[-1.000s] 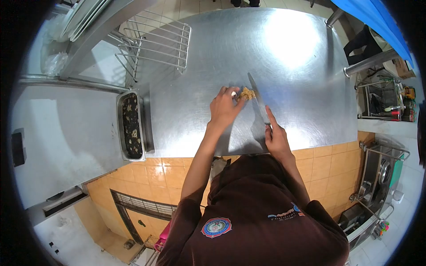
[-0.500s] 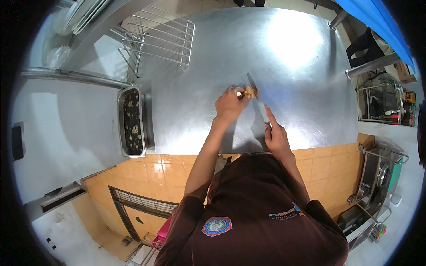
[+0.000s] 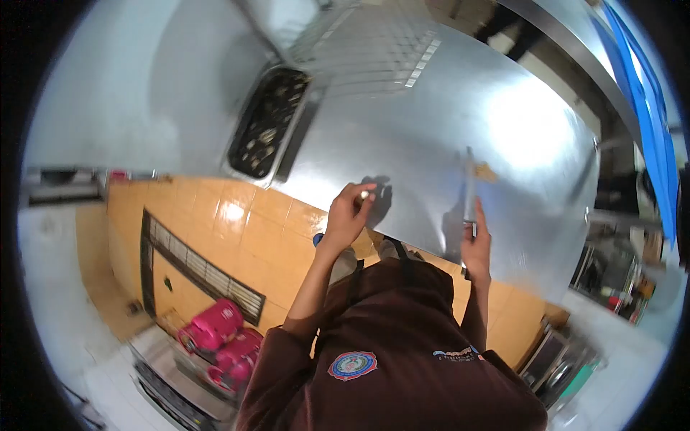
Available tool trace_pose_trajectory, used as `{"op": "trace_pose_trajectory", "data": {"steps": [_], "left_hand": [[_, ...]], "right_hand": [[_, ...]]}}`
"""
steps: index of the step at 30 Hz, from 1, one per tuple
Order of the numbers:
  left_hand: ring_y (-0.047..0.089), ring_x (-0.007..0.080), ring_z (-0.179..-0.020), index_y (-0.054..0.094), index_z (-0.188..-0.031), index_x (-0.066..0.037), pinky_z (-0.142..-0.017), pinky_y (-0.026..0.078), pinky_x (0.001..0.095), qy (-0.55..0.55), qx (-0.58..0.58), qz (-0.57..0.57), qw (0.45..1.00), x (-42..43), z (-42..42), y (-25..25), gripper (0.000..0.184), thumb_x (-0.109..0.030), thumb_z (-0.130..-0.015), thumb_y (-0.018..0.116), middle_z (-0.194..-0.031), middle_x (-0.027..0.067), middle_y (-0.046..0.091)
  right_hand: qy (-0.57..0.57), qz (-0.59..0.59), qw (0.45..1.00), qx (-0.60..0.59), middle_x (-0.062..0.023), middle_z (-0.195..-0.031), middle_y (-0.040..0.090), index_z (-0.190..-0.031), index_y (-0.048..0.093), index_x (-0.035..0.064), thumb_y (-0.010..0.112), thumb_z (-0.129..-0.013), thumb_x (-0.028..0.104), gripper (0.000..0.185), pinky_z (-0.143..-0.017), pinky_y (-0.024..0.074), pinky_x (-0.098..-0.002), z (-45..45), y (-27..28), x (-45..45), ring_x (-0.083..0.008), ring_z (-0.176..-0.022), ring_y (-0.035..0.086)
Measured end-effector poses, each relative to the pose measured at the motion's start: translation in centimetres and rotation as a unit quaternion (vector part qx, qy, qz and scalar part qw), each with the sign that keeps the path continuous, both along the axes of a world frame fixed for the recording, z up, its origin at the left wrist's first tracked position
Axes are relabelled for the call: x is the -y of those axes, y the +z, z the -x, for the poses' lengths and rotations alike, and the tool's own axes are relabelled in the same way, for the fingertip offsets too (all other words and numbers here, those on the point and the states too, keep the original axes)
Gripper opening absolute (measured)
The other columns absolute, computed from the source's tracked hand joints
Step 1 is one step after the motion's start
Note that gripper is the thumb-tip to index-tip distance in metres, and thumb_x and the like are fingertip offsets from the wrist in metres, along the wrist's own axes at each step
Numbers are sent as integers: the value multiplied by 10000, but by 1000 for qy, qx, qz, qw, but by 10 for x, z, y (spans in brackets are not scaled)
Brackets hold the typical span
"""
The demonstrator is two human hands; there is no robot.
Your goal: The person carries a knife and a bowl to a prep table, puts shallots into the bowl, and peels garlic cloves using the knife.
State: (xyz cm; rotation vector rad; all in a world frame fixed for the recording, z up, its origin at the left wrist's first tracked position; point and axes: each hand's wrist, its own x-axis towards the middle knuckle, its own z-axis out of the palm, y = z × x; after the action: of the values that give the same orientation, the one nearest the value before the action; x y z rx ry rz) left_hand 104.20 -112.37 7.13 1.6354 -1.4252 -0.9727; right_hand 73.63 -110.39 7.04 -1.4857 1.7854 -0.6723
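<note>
My left hand (image 3: 348, 218) is closed around a small pale piece (image 3: 363, 195), whose tip shows between the thumb and fingers, over the front edge of the metal table (image 3: 402, 144). In my right hand (image 3: 476, 248) is the handle of a knife (image 3: 470, 188), index finger stretched along it and blade pointing away from me. Just right of the blade a small heap of yellow-brown bits (image 3: 486, 172) lies on the table, blurred.
A metal tray (image 3: 233, 159) of dark, speckled contents stands at the table's left. Behind it is a blurred wire rack (image 3: 424, 63). Pink gas cylinders (image 3: 219, 325) stand at the lower left. A person's legs (image 3: 507, 32) show beyond the table.
The view has turned and shifted. My left hand has left the yellow-brown bits and drawn back to the left with the pale piece. The knife remains in my right hand, beside the bits.
</note>
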Motion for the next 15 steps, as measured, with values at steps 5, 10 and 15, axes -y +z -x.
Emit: {"op": "trace_pose_trajectory", "data": {"steps": [5,10,15], "left_hand": [[453,120,-607,671,-1226,-48,-586,402,294,147,-67,-70,984,-92,-91,-2,286,-134,-960,615,-723,46,493],[512,101,-680,645,-1297,-57,-654,444,255,246,-252,-15,936,-163,-167,-13,316,-123,-999,563,-802,31,548],[602,93,-816,642,-1274,-3,-763,494,246,346,-306,49,886,-218,-271,2,337,-124,-961,662,-1029,27,694]], "right_hand": [[103,-19,993,45,-174,-1475,503,-1547,344,130,462,-978,35,589,-1097,381,-364,-33,-1,21,-287,-1359,481],[344,-206,914,67,-59,-1231,555,-1510,432,134,611,-930,66,611,-855,445,-272,-170,34,35,-138,-976,536],[598,-149,770,163,77,-766,420,-1452,519,113,663,-928,76,545,-594,346,-206,-346,2,9,-31,-678,367]]}}
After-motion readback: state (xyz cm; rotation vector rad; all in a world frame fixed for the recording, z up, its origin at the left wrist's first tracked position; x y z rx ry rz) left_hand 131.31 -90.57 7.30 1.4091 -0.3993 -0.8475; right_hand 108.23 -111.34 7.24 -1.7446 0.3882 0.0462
